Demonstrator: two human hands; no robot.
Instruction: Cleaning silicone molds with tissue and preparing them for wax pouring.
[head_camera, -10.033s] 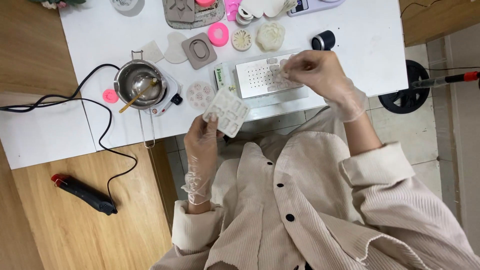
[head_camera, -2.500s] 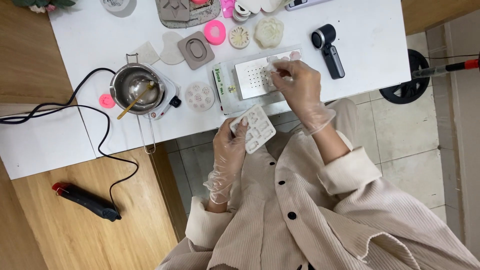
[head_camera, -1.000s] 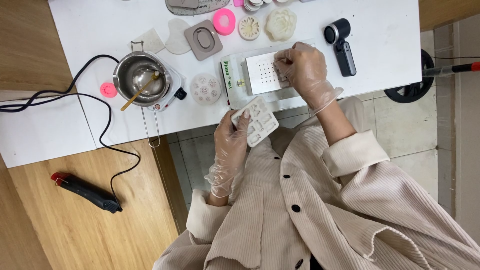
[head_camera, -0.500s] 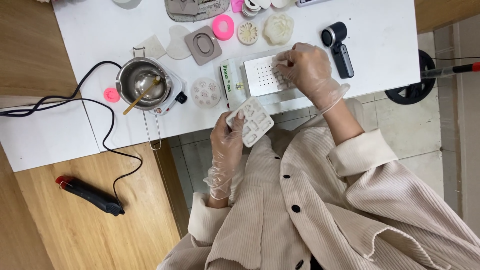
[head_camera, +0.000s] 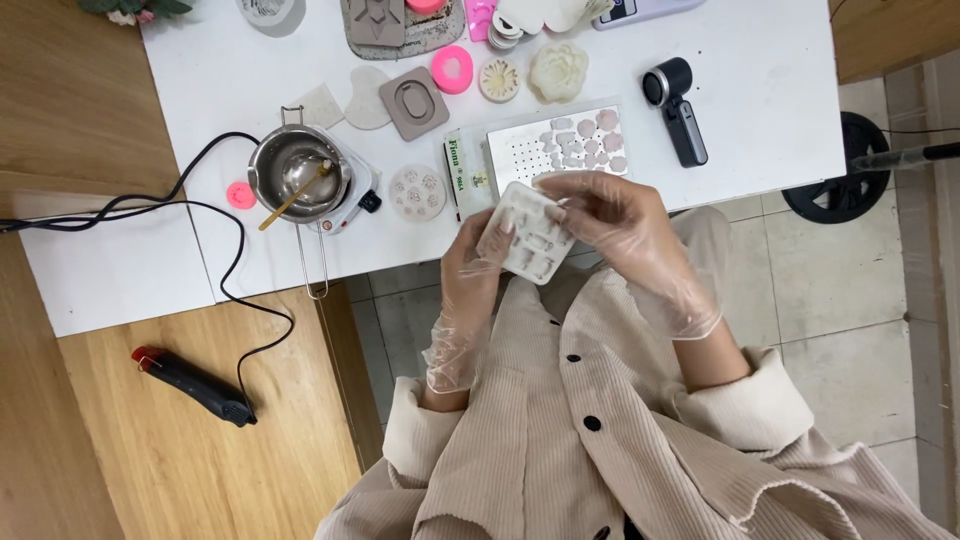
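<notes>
Seated at the white desk (head_camera: 760, 60), you wear a ribbed beige jacket (head_camera: 620, 440) with dark buttons, and clear gloves cover both of your hands. Wooden flooring (head_camera: 120, 440) lies to your left and pale tiles (head_camera: 860, 290) to your right.

On the desk, a perforated white tray (head_camera: 550, 148) sits straight ahead of you, with small pale cast pieces (head_camera: 590, 142) lying over its right part. To its left a small steel pot (head_camera: 298, 176) stands on a little heater, a wooden stick (head_camera: 290, 197) resting inside it, and a black cable (head_camera: 210, 250) runs from there off the desk edge to the floor. A black tool with a red end (head_camera: 195, 385) lies on the wooden flooring. A black handheld device (head_camera: 680, 110) lies right of the tray.

Farther back on the desk are a grey rectangular mould (head_camera: 413, 103), a pale flower-shaped mould (head_camera: 558, 70), a pink round mould (head_camera: 453, 70) and a round white mould with small cavities (head_camera: 417, 192) near the pot.

You hold a white multi-cavity mould (head_camera: 530, 232) in front of your chest, just off the near edge of the desk and below the tray. Your left hand (head_camera: 475, 262) is closed on its left and lower edge, thumb on top. Your right hand (head_camera: 615, 215) grips its upper right corner, fingertips pinched on the rim. The two hands are close together, joined by the mould.
</notes>
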